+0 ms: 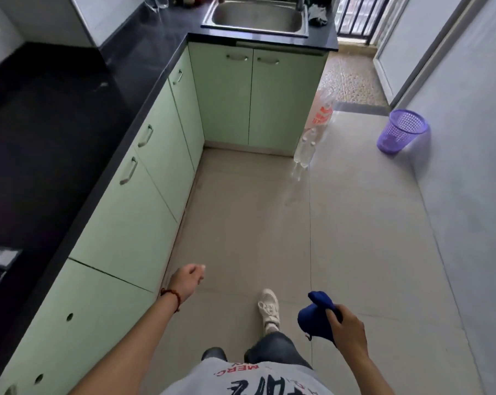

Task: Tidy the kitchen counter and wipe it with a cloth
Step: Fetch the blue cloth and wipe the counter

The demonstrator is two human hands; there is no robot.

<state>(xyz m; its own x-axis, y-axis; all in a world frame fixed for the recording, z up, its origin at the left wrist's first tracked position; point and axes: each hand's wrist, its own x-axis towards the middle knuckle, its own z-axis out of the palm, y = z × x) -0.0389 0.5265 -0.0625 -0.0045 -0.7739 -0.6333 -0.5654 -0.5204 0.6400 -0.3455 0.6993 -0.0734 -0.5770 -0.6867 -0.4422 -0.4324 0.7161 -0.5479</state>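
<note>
A black L-shaped kitchen counter [70,115] runs along the left and across the back, over pale green cabinets. My right hand [348,327] grips a bunched blue cloth [312,313] low at the right, above the floor and away from the counter. At the lower middle my left hand [188,280] hangs beside the cabinet fronts with its fingers loosely curled and nothing in it. A steel sink [256,17] is set in the back counter. Glassware [161,1] and some small items stand at the far back left of the counter.
Several clear plastic bottles [305,151] and a plastic bag [322,112] stand on the floor by the sink cabinet's right corner. A purple mesh waste basket [402,131] sits against the right wall. A dark cloth [318,15] lies right of the sink. My foot [269,309] is stepping forward.
</note>
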